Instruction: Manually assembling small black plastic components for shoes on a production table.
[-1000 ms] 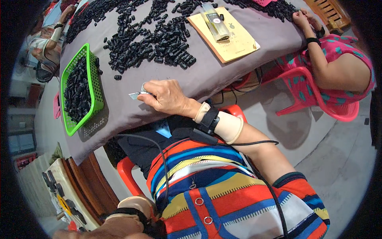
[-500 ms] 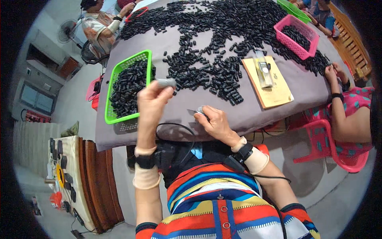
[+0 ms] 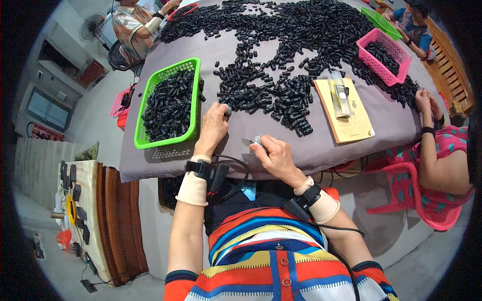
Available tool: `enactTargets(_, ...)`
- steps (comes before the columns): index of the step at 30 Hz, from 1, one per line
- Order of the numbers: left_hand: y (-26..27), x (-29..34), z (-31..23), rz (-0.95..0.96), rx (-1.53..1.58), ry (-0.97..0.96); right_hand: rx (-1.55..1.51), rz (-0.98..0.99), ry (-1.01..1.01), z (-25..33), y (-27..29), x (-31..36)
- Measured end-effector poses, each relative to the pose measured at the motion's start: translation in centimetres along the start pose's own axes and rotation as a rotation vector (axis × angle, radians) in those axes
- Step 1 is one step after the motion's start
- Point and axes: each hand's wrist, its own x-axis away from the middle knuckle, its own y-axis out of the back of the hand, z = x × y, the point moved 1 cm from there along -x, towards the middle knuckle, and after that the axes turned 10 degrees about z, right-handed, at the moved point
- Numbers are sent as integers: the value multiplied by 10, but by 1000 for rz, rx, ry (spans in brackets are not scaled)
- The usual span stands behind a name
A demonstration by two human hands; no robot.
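My left hand (image 3: 215, 124) is at the near-left edge of the spread of small black cylindrical pieces (image 3: 293, 98), its fingers bent together. A grey covering (image 3: 227, 109) shows at its fingertips, and what they grip, if anything, is hidden. My right hand (image 3: 277, 156) is closed on a small knife (image 3: 247, 141) with a thin, pointed blade directed left, just above the cloth. Grey wrapping (image 3: 257, 139) shows at the right fingertips too. Left of my left hand stands a bright green basket (image 3: 197, 108) filled with black pieces.
A yellow pad (image 3: 359, 128) with a clear, flat tool (image 3: 341, 103) on it lies on the grey tablecloth (image 3: 321, 150). A pink basket (image 3: 399, 75) stands beyond it. One person's hands (image 3: 426, 103) work at the right edge; others sit at the far corners.
My left hand has come down from above the table to the edge of the black pieces. My right hand keeps its knife in nearly the same place. The view has shifted slightly.
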Motion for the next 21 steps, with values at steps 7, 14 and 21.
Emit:
enactTargets(7,-2,32,-33,84,857,382,-108,-49,-66,-3,0,0)
enactTargets(14,-30,60,-43,115,1836,271,-197,-35,-168,-6,0,-1)
enactTargets(21,-37,68,-41,139,1952,264,-218,-33,-219,-6,2,-1)
